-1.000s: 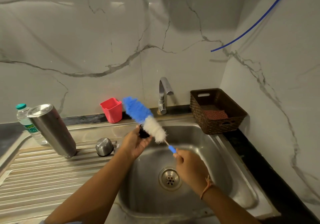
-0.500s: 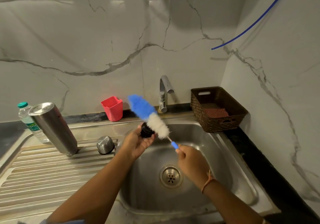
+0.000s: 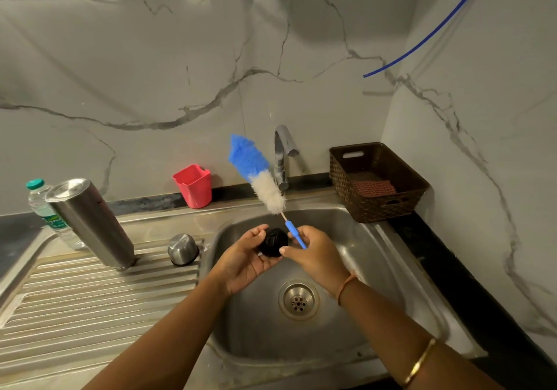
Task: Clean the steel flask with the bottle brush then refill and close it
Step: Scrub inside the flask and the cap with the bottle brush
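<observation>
The steel flask (image 3: 90, 222) stands upside down on the ribbed drainboard at the left. Its steel cup cap (image 3: 183, 249) sits upside down beside it, near the basin's edge. Over the sink basin (image 3: 376, 269) my left hand (image 3: 244, 261) cradles the black inner stopper (image 3: 272, 241) in its curled fingers. My right hand (image 3: 313, 254) grips the blue handle of the bottle brush (image 3: 259, 175), and its fingertips touch the stopper. The brush's blue and white bristle head points up toward the tap.
A chrome tap (image 3: 283, 157) rises behind the basin. A red plastic cup (image 3: 194, 186) stands on the back ledge. At the right a brown woven basket (image 3: 376, 181) holds a red cloth. A clear water bottle (image 3: 45, 209) stands behind the flask. The drain (image 3: 298, 299) lies below my hands.
The brush has lifted off the stopper and swung upright toward the tap. My right hand moved left and up until its fingers met the stopper in my left hand.
</observation>
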### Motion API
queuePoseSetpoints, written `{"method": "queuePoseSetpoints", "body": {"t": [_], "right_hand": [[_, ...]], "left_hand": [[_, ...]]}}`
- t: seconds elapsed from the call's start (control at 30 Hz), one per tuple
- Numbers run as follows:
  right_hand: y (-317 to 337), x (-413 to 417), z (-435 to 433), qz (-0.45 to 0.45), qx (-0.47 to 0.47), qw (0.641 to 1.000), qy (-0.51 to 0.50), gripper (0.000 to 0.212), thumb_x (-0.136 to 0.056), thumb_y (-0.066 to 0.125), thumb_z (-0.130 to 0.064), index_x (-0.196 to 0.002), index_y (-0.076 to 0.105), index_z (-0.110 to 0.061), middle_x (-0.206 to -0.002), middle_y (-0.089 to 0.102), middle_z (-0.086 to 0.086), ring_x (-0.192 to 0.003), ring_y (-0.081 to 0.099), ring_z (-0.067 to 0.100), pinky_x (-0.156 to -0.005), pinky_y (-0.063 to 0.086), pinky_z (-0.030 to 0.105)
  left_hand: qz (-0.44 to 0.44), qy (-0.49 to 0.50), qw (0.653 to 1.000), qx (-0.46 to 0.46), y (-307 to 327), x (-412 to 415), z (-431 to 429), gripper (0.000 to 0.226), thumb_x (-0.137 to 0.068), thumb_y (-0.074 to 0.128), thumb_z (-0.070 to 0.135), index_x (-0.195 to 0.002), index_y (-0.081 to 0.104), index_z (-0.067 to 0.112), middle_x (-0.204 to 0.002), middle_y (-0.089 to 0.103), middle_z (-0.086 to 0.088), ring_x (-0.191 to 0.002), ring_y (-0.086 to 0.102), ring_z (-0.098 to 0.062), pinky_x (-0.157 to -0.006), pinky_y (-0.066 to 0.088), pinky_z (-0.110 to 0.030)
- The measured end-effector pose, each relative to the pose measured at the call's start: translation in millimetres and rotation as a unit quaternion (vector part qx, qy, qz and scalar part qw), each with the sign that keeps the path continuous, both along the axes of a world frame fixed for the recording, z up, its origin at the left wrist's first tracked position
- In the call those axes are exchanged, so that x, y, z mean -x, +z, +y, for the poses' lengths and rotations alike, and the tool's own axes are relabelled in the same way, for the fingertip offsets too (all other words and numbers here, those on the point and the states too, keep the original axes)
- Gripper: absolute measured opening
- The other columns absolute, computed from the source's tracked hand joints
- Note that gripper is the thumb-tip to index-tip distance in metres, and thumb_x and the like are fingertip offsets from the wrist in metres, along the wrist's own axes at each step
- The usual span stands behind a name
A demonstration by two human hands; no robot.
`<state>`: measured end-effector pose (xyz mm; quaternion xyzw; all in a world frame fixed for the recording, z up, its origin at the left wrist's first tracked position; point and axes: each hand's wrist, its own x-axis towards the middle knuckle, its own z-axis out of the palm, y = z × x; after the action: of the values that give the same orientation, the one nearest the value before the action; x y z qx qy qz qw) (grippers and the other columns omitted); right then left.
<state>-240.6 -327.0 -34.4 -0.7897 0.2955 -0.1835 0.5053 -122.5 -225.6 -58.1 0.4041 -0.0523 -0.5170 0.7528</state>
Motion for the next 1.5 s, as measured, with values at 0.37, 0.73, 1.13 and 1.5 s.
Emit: {"method": "queuePoseSetpoints", "body": {"t": [0.37, 0.73, 1.13, 1.5], "right_hand": [[-6.3, -24.8, 3.0, 0.03, 0.096, 0.994, 0.036, 0.046, -0.068, 0.081, -0.022, -0.107, 0.062, -0.008, -0.101, 0.056, 0.005, -0.085, 0.055, 0.018, -0.065, 0.042, 0.014], [-11.2, -34.4, -2.2, 0.059, 0.117, 0.99, 0.049, 0.042, -0.067, 0.081, -0.024, -0.096, 0.054, -0.008, -0.101, 0.057, 0.008, -0.082, 0.053, 0.017, -0.057, 0.035, 0.012], [-16.9, -31.1, -1.1, 0.104, 0.126, 0.986, 0.006, 0.035, -0.074, 0.075, -0.028, -0.066, 0.042, -0.02, -0.068, 0.048, -0.004, -0.056, 0.041, 0.006, -0.049, 0.028, 0.019], [-2.9, -36.6, 5.4, 0.061, 0.001, 0.996, -0.06, 0.036, -0.082, 0.067, -0.02, -0.059, 0.04, -0.015, -0.057, 0.043, -0.001, -0.051, 0.04, 0.009, -0.048, 0.03, 0.021]], "left_hand": [[0.075, 0.003, 0.997, -0.029, 1.1, 4.3, 11.7, 0.036, -0.096, 0.046, 0.025, -0.114, 0.056, -0.005, -0.102, 0.066, -0.025, -0.087, 0.066, -0.028, -0.079, 0.055, -0.039], [0.112, 0.032, 0.992, -0.052, -1.9, 4.1, 7.8, 0.036, -0.095, 0.051, 0.022, -0.118, 0.051, -0.006, -0.104, 0.061, -0.03, -0.079, 0.069, -0.034, -0.069, 0.059, -0.044], [0.093, 0.05, 0.992, -0.066, -12.6, 5.1, -1.5, 0.029, -0.096, 0.05, 0.015, -0.12, 0.053, -0.003, -0.116, 0.058, -0.029, -0.091, 0.066, -0.035, -0.059, 0.059, -0.041], [-0.477, 0.088, 0.85, -0.206, -30.1, 11.9, -7.2, 0.058, -0.073, 0.078, 0.005, -0.118, 0.046, 0.023, -0.102, 0.058, 0.009, -0.088, 0.059, -0.003, -0.071, 0.05, -0.013]]}}
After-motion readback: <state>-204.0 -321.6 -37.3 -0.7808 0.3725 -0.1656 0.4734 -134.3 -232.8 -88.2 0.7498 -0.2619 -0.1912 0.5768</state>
